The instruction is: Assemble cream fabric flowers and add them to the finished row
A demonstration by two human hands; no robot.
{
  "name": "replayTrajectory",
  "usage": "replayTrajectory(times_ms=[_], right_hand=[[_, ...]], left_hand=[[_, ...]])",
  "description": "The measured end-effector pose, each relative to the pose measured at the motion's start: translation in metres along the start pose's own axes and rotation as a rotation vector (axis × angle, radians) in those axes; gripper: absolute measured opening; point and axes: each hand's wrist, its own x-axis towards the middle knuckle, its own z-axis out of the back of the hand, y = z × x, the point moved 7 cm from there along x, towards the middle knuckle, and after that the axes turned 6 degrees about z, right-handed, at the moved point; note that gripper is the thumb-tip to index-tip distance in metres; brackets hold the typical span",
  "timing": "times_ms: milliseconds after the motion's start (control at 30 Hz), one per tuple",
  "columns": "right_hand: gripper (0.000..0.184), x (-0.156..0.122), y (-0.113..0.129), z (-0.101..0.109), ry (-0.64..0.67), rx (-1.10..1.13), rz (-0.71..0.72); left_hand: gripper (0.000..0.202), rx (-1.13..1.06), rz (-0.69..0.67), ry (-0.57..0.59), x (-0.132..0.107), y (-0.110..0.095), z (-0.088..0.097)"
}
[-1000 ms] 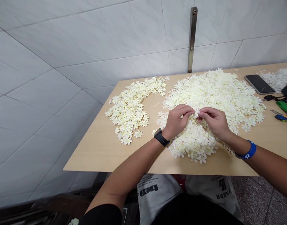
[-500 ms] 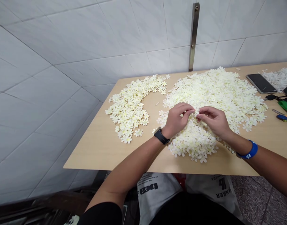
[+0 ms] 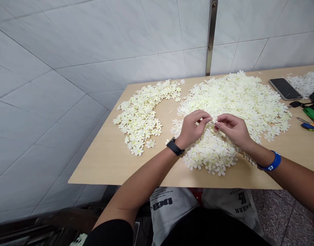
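Note:
Between my fingertips is a small white artificial flower (image 3: 214,119), partly covered by the fingers. My left hand (image 3: 194,127), with a black watch at the wrist, pinches it from the left. From the right, my right hand (image 3: 232,130), with a blue wristband, pinches at the same flower. Both hands are over a large heap of pale yellow-white artificial flowers (image 3: 239,95), which spreads behind and in front of them. A second, curved pile of such flowers (image 3: 140,118) lies on the left of the table.
The wooden table (image 3: 103,164) meets a tiled wall with a metal strip (image 3: 210,41). At the right lie a phone (image 3: 285,89), a heap of small white pieces (image 3: 306,83), a black cord and scissors (image 3: 310,127). Printed sacks (image 3: 167,208) stand below the front edge.
The view has shifted slightly. My hands stay pinched together at the flower, with only a small change in the fingers. The piles look the same.

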Motion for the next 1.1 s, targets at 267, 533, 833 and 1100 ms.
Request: replayTrajectory(times_ms=[267, 533, 833, 1100], right_hand=[[0.035, 0.001, 0.001, 0.001, 0.002, -0.011, 0.004], [0.034, 0.001, -0.001, 0.001, 0.005, -0.011, -0.004], [0.027, 0.001, -0.003, 0.005, -0.002, -0.006, 0.002], [0.028, 0.003, -0.006, 0.005, -0.005, -0.014, 0.020]], left_hand=[[0.012, -0.046, 0.024, 0.090, 0.001, 0.002, -0.006], [0.012, -0.050, 0.017, 0.033, 0.001, 0.001, -0.003], [0.009, 0.066, 0.118, 0.011, 0.004, 0.011, 0.004], [0.007, 0.043, 0.032, 0.011, 0.000, 0.005, -0.002]])
